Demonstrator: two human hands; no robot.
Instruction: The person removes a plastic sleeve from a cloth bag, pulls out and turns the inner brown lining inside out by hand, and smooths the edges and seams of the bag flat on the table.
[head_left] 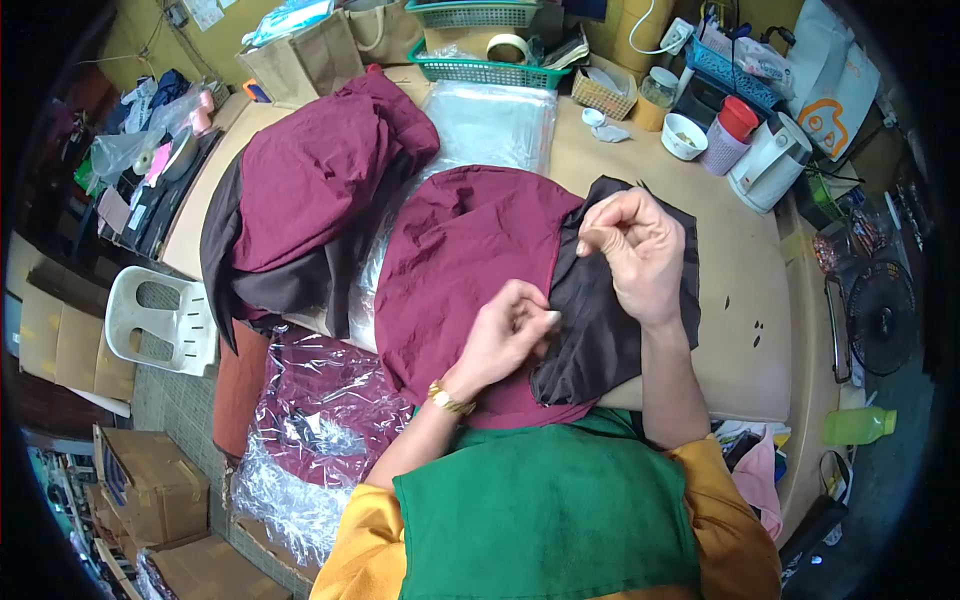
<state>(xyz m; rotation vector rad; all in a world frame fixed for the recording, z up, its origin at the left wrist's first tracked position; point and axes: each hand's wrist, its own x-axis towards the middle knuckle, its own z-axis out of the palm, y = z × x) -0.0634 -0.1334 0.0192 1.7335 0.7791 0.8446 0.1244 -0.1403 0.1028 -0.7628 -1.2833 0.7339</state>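
1. The left hand (512, 325) is low over the cloth, fingers curled and the thumb pointing right; whether it pinches the fabric cannot be told.
2. The right hand (640, 250) is raised over the black cloth, thumb and forefinger brought together at the tips; anything thin between them is too small to tell.
3. The maroon cloth (465, 250) lies on the surface (745, 370) in front of the person, its near end reaching the green apron (545, 500).
4. The black cloth (600, 320) lies along the right side of the maroon cloth, with an edge line running between the two, close to the left hand's fingertips.
5. A gold watch (450, 398) is on the left wrist; both sleeves (365, 540) are yellow.
6. To the left is a heap (310, 185) of maroon and black fabric, bunched up, with dark parts hanging toward the near side.
7. Clear plastic (490, 120) lies flat beyond the maroon cloth, and behind it stands a green basket (490, 75) with a tape roll (508, 48).
8. At the far right are a jar (656, 95), a white bowl (683, 137), a red cup (738, 117) and a kettle (770, 160).
9. Near left, a plastic bag (320, 420) shows maroon through it; farther left stands a white chair (165, 320).
10. A green bottle (860, 427) is at the right.
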